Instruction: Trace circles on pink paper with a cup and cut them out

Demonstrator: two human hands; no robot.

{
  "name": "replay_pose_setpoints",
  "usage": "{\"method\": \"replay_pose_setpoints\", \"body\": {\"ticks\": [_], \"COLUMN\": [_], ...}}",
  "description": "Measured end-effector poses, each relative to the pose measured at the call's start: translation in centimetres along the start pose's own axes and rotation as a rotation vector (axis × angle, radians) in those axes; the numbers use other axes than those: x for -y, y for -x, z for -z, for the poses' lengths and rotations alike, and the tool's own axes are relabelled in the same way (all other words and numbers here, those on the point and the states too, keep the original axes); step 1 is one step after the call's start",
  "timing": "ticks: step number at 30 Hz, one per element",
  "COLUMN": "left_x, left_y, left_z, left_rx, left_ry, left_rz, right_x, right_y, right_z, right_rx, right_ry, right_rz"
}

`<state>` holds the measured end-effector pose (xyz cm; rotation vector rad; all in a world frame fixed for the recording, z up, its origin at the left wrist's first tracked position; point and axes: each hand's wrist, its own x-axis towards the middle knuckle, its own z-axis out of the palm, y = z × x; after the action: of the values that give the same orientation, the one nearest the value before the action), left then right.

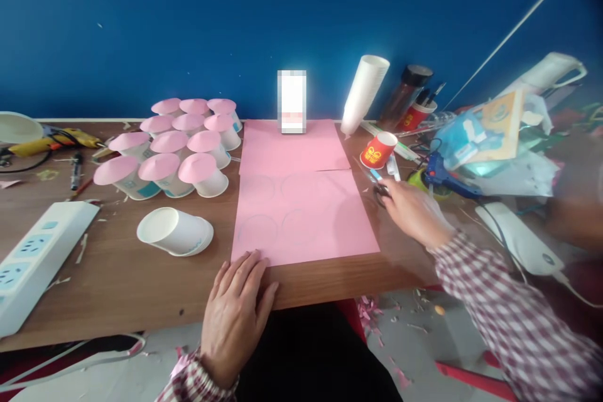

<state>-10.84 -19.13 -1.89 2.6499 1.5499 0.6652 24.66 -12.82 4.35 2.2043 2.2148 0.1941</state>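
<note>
My left hand lies flat with its fingers stretched, fingertips on the near left corner of a pink paper sheet. Faint pencilled circles show on that sheet, and a second pink sheet lies behind it. Right of the paper, my right hand is closed on the dark handle of a pair of scissors, whose blades point away from me. Just beyond them a red paper cup leans on its side. Left of my left hand lies a white paper cup stack.
Several white cups topped with pink cones stand at the left. A power strip lies near the left edge. A tall cup stack leans by the wall. A blue glue gun and plastic bags crowd the right.
</note>
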Motion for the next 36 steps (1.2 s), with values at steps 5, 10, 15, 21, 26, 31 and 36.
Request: {"method": "replay_pose_setpoints", "body": {"ticks": [5, 10, 15, 21, 26, 31, 36], "left_x": [0.4, 1.7, 2.2, 1.0, -0.7, -2.5, -2.5], "left_y": [0.7, 1.7, 2.3, 2.4, -0.2, -5.7, -10.1], "left_z": [0.3, 0.6, 0.7, 0.8, 0.5, 0.5, 0.0], "left_rx": [-0.002, 0.034, 0.025, -0.011, -0.007, -0.085, -0.1], "left_ry": [0.016, 0.037, 0.0, -0.068, 0.076, 0.272, 0.418], "left_rz": [-0.057, -0.159, -0.178, 0.081, 0.116, 0.041, 0.083], "right_x": [1.2, 2.2, 3.1, 2.5, 0.5, -1.5, -1.4], "right_y": [-1.7, -3.3, -5.2, -3.6, -1.3, -0.1, 0.7], "right_z": [0.2, 0.3, -0.7, -0.2, 1.4, 0.4, -0.8], "right_rx": [0.14, 0.075, 0.188, 0.154, 0.049, 0.124, 0.249], "right_ry": [0.161, 0.119, 0.094, 0.002, -0.429, -0.76, -0.912], "right_rz": [-0.1, 0.022, 0.111, 0.1, 0.047, -0.172, -0.278]}}
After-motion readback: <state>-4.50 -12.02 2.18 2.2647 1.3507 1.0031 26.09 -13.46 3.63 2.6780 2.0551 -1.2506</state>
